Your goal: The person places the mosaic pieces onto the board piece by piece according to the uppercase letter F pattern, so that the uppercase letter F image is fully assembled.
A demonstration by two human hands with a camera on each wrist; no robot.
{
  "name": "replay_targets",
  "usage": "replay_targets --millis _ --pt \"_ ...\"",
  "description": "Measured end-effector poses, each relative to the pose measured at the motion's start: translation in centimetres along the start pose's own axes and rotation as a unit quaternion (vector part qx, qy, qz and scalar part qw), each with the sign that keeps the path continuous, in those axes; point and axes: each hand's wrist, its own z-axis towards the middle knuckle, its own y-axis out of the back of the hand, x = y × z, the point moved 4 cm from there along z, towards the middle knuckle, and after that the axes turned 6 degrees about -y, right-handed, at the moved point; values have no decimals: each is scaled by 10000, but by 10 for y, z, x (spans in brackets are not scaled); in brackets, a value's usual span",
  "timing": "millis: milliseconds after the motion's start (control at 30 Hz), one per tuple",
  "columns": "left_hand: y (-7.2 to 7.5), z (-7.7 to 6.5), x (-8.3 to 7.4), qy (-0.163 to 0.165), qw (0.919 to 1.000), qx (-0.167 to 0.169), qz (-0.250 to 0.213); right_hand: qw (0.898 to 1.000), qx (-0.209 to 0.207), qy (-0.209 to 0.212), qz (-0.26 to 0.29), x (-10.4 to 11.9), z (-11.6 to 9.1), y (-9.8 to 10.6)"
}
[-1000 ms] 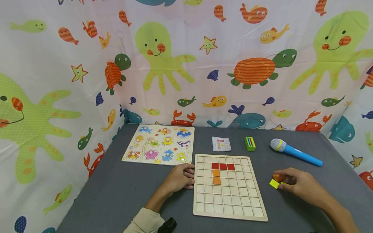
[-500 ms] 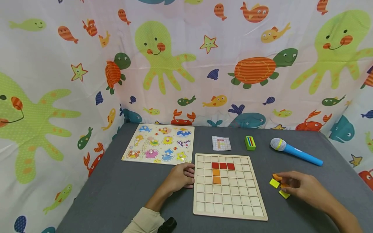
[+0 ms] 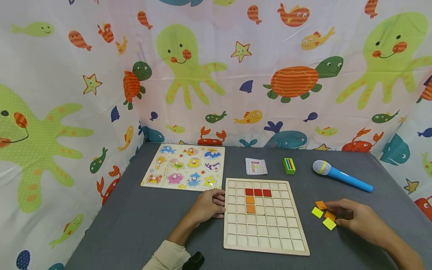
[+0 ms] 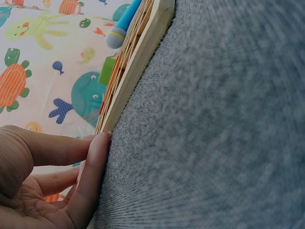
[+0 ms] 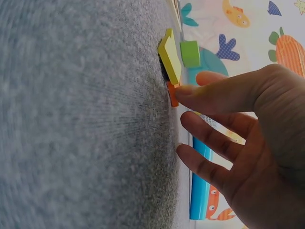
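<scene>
Where the wooden board point(image 3: 264, 232) lies: near, in the middle, flat on the grey table point(image 3: 128, 228); one grid, between my two hands.
My left hand point(image 3: 206, 206): fingertips against the board's left edge; whether they pinch it or only rest there, I cannot tell.
Loose yellow tiles point(image 3: 329, 224): two, on the table right of the board, one nearer, one farther and more to the left.
Loose orange tiles point(image 3: 320, 205): two, one at the far end of this little group, one just beside the nearer yellow.
My right hand point(image 3: 357, 221): released, fingers apart and clasping nothing, at the right of those four tiles.
Set orange tiles point(image 3: 250, 209): two, in the board, one column.
Red tiles point(image 3: 258, 192): three, side by side in the row beyond, the leftmost heading that column.
Animal puzzle point(image 3: 183, 167): one, far left.
Blue microphone point(image 3: 344, 178): one, far right.
Printed card point(image 3: 256, 166): one, beyond the board.
Green block point(image 3: 289, 166): one, striped, right of the card.
Curtain point(image 3: 209, 30): farthest, with three big green octopuses.
</scene>
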Motion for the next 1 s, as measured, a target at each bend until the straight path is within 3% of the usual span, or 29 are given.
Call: replay_targets --millis 800,1000 --pt "0 0 0 25 10000 56 39 9993 357 -67 -113 -1 5 0" --pt "1 -1 0 38 10000 51 42 9987 263 -65 -431 -4 4 0"
